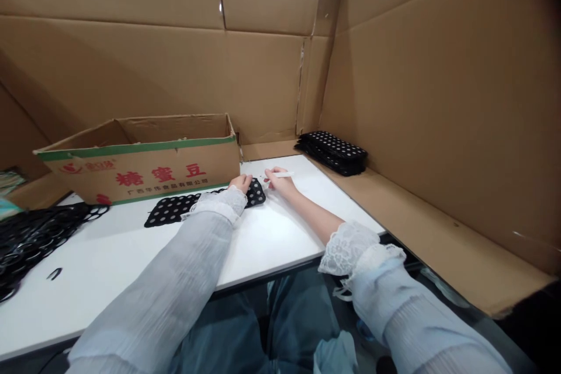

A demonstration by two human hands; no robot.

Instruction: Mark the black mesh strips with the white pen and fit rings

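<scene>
A black perforated sheet [175, 208] full of round holes lies on the white table [280, 234] in front of the cardboard box. My left hand [241, 182] rests on the sheet's right end with its fingers curled down, pressing it flat. My right hand [279, 180] is just to the right of the sheet, pinched closed around a thin white pen-like tool [283, 175] that points right. Both arms wear pale sleeves with lace cuffs.
An open cardboard box [144, 155] with red print stands at the back of the table. A stack of black perforated sheets [333, 152] sits on the cardboard ledge at the right. A heap of black scrap webbing [30, 236] lies at left. Cardboard walls surround the area.
</scene>
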